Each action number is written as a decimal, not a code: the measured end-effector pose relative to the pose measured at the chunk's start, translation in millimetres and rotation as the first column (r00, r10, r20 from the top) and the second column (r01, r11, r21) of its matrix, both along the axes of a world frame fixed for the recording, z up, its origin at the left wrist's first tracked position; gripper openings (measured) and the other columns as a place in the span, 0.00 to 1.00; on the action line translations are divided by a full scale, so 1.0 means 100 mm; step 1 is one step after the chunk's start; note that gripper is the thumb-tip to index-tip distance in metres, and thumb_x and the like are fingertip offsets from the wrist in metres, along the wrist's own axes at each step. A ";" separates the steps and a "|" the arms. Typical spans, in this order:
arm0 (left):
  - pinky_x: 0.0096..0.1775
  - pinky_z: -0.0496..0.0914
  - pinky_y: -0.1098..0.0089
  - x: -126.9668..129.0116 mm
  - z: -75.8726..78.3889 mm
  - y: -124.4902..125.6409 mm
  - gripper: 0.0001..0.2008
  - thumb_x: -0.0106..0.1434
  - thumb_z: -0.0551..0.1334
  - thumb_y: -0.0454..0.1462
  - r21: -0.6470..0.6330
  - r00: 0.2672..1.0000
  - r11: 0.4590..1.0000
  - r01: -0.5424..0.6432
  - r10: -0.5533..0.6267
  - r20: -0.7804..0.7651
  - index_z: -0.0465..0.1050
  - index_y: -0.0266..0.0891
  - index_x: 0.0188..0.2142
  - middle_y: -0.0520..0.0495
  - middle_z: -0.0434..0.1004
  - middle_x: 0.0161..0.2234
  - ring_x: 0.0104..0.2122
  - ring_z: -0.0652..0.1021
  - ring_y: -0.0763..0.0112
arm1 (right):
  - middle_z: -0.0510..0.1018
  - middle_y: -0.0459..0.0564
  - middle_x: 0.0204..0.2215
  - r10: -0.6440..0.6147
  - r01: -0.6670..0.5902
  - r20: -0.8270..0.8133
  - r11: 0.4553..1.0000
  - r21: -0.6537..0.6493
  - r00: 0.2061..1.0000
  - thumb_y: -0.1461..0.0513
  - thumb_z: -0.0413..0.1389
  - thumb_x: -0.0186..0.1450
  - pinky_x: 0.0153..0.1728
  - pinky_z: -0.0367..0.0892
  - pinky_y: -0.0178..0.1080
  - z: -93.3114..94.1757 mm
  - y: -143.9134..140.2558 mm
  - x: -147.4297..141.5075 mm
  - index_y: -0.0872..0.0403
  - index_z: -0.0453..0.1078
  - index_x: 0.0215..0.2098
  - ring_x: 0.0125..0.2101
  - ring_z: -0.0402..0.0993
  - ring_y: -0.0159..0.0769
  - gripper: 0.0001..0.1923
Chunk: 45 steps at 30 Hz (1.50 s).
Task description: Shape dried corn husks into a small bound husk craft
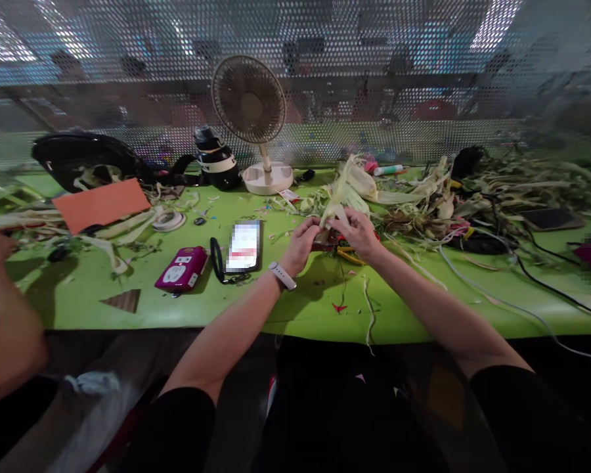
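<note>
Both hands meet over the middle of the green table [305, 309]. My left hand [304, 240], with a white watch on the wrist, pinches the lower end of a pale corn husk [342, 192]. My right hand [356, 230] grips the same husk from the right side. The husk stands up and leans back between the fingers. Under the hands lies a small red and yellow tool [345, 251], partly hidden.
A phone [244, 246] and a magenta power bank [180, 268] lie left of my hands. A small white fan [256, 118] and a black bottle [217, 159] stand at the back. A heap of husks and cables [477, 197] fills the right side. Another person's arm [4, 315] is at far left.
</note>
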<state>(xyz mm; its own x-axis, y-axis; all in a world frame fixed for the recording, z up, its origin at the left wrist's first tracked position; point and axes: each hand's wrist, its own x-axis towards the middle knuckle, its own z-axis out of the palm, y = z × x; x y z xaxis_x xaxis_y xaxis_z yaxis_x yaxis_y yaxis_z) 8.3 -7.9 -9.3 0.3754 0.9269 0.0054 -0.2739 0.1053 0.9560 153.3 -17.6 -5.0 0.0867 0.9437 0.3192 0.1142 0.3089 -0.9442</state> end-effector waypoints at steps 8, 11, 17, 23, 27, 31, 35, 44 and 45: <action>0.29 0.75 0.71 0.00 -0.01 0.00 0.18 0.53 0.71 0.47 0.049 0.998 0.997 0.057 -0.055 -0.043 0.69 0.39 0.33 0.51 0.78 0.28 0.28 0.79 0.70 | 0.77 0.46 0.27 0.050 -0.054 -0.143 0.998 -0.020 0.988 0.50 0.65 0.52 0.36 0.70 0.40 -0.04 0.03 -0.01 0.53 0.71 0.28 0.30 0.72 0.34 0.16; 0.28 0.74 0.72 -0.01 -0.02 0.01 0.18 0.54 0.71 0.47 0.053 0.997 0.997 0.059 -0.056 -0.045 0.69 0.39 0.34 0.51 0.78 0.28 0.29 0.80 0.69 | 0.79 0.47 0.29 0.061 -0.069 -0.173 0.997 -0.041 0.983 0.47 0.66 0.51 0.37 0.71 0.41 -0.04 0.03 0.00 0.52 0.73 0.29 0.32 0.75 0.36 0.19; 0.25 0.72 0.73 -0.03 0.00 0.00 0.17 0.52 0.71 0.46 0.054 0.995 0.995 0.082 -0.078 -0.062 0.68 0.39 0.33 0.52 0.77 0.26 0.25 0.78 0.72 | 0.76 0.46 0.26 0.030 -0.046 -0.211 0.996 -0.071 0.977 0.44 0.67 0.49 0.34 0.71 0.40 -0.01 0.07 0.05 0.53 0.71 0.29 0.31 0.73 0.35 0.23; 0.23 0.69 0.76 -0.04 0.02 0.03 0.14 0.51 0.69 0.43 -0.014 0.999 1.000 -0.012 0.012 -0.047 0.68 0.40 0.30 0.54 0.75 0.23 0.22 0.74 0.76 | 0.74 0.46 0.33 -0.226 0.232 -0.178 0.973 0.013 0.958 0.48 0.71 0.45 0.36 0.71 0.38 0.00 0.16 0.13 0.51 0.65 0.37 0.33 0.72 0.33 0.30; 0.22 0.69 0.76 -0.04 0.03 0.04 0.14 0.49 0.69 0.42 -0.004 0.998 0.999 -0.035 0.035 -0.050 0.68 0.39 0.29 0.54 0.74 0.22 0.21 0.74 0.77 | 0.72 0.46 0.35 -0.311 0.342 -0.196 0.927 0.150 0.930 0.49 0.71 0.48 0.36 0.71 0.38 0.01 0.19 0.16 0.50 0.64 0.40 0.34 0.72 0.33 0.29; 0.22 0.69 0.77 -0.04 0.02 0.04 0.15 0.49 0.69 0.43 0.019 0.999 1.000 -0.001 0.002 -0.053 0.68 0.39 0.30 0.55 0.74 0.23 0.21 0.74 0.77 | 0.71 0.42 0.28 -0.262 0.293 -0.170 0.935 0.201 0.950 0.47 0.67 0.52 0.34 0.68 0.36 0.02 0.20 0.20 0.50 0.67 0.36 0.29 0.68 0.30 0.23; 0.21 0.69 0.77 -0.04 -0.01 0.06 0.15 0.50 0.69 0.44 0.025 0.998 1.000 -0.007 0.008 -0.058 0.68 0.39 0.30 0.54 0.75 0.23 0.21 0.74 0.77 | 0.72 0.43 0.26 -0.221 0.240 -0.100 0.935 0.262 0.970 0.47 0.65 0.56 0.34 0.67 0.37 0.03 0.20 0.23 0.51 0.71 0.31 0.29 0.69 0.30 0.18; 0.21 0.69 0.78 -0.03 -0.03 0.05 0.19 0.51 0.70 0.49 0.130 0.992 0.991 0.036 -0.021 -0.121 0.66 0.39 0.31 0.54 0.75 0.23 0.21 0.75 0.77 | 0.72 0.46 0.32 -0.357 0.373 -0.112 0.871 0.320 0.927 0.50 0.65 0.57 0.38 0.68 0.38 0.03 0.19 0.25 0.51 0.74 0.30 0.34 0.71 0.32 0.14; 0.21 0.69 0.78 -0.03 -0.03 0.05 0.19 0.52 0.70 0.49 0.137 0.992 0.990 0.031 -0.014 -0.122 0.66 0.39 0.31 0.54 0.75 0.23 0.21 0.75 0.77 | 0.72 0.45 0.31 -0.347 0.367 -0.119 0.876 0.313 0.930 0.49 0.65 0.57 0.37 0.68 0.38 0.03 0.19 0.25 0.51 0.73 0.30 0.33 0.71 0.32 0.15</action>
<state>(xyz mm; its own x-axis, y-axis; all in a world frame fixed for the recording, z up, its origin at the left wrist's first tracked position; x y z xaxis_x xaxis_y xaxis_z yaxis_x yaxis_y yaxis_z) 5.1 -2.6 -12.5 0.4021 0.9114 0.0869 -0.1549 -0.0258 0.9876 178.5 1.8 -1.9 0.4253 0.6896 0.5861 0.2242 0.5471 -0.8065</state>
